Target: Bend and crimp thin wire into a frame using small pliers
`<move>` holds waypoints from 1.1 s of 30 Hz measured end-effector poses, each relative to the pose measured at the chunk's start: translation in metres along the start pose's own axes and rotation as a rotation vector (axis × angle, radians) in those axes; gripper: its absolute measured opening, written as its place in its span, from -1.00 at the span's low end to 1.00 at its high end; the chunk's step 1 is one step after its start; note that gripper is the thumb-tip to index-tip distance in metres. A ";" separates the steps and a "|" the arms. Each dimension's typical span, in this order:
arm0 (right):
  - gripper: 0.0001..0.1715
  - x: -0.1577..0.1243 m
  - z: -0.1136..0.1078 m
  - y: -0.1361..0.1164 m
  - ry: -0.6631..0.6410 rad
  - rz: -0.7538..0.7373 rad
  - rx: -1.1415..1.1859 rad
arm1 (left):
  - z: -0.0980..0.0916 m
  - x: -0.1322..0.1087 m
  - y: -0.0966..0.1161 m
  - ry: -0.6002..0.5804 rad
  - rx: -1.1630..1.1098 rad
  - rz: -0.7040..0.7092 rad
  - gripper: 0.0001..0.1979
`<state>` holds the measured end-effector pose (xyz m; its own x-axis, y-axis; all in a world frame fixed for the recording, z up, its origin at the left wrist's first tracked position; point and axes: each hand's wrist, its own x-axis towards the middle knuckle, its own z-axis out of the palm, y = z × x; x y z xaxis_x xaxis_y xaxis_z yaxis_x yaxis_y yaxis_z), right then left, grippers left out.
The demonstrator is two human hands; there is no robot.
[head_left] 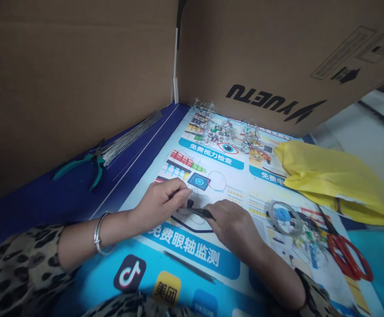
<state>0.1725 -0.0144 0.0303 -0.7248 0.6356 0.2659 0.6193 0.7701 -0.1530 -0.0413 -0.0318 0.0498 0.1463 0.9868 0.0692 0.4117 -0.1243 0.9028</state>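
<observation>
My left hand (165,200) is closed in a pinch over the printed sheet, with thin wire at its fingertips that is hard to make out. Close beside it, my right hand (234,222) grips a dark, pointed tool that looks like tweezers (204,212); its tip reaches toward the left fingertips. Just beyond the hands, a round loop of thin wire (225,181) lies on the sheet. A slim dark rod (188,266) rests nearer to me.
Teal-handled pliers (97,169) lie left beside a bundle of straight wires (130,137). Tangled wire pieces (251,134) sit at the back. On the right are a roll of tape (300,224), red-handled scissors (346,255) and a yellow bag (340,178). Cardboard walls (79,79) stand behind.
</observation>
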 end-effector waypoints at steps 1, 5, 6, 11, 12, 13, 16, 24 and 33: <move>-0.86 0.000 0.000 0.000 0.024 -0.007 -0.020 | 0.000 0.000 -0.001 0.012 0.002 -0.014 -0.75; -0.83 0.002 0.001 0.002 0.132 -0.032 -0.071 | 0.000 0.003 -0.001 0.035 -0.028 -0.085 -0.75; -0.82 0.002 0.001 0.002 0.160 -0.037 -0.081 | 0.000 0.003 -0.001 0.037 -0.033 -0.099 -0.75; -0.82 0.002 -0.002 0.002 0.294 -0.107 -0.189 | 0.000 0.004 0.000 0.035 -0.095 -0.174 -0.73; -0.82 0.001 -0.002 0.001 0.309 -0.136 -0.223 | 0.000 0.004 0.000 0.028 -0.123 -0.195 -0.72; -0.81 0.000 -0.003 0.001 0.317 -0.163 -0.257 | 0.001 0.004 -0.001 0.021 -0.152 -0.214 -0.72; -0.75 -0.002 -0.002 0.000 0.307 -0.210 -0.345 | 0.003 0.004 -0.002 0.001 -0.223 -0.251 -0.70; -0.71 0.000 -0.001 -0.007 0.274 -0.251 -0.405 | 0.008 0.003 0.003 -0.056 -0.285 -0.314 -0.70; -0.75 0.002 -0.001 -0.010 0.259 -0.253 -0.405 | 0.009 0.002 0.001 -0.066 -0.288 -0.308 -0.71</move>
<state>0.1654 -0.0210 0.0335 -0.7999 0.3596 0.4805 0.5389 0.7827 0.3113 -0.0324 -0.0310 0.0469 0.1164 0.9634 -0.2413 0.1787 0.2187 0.9593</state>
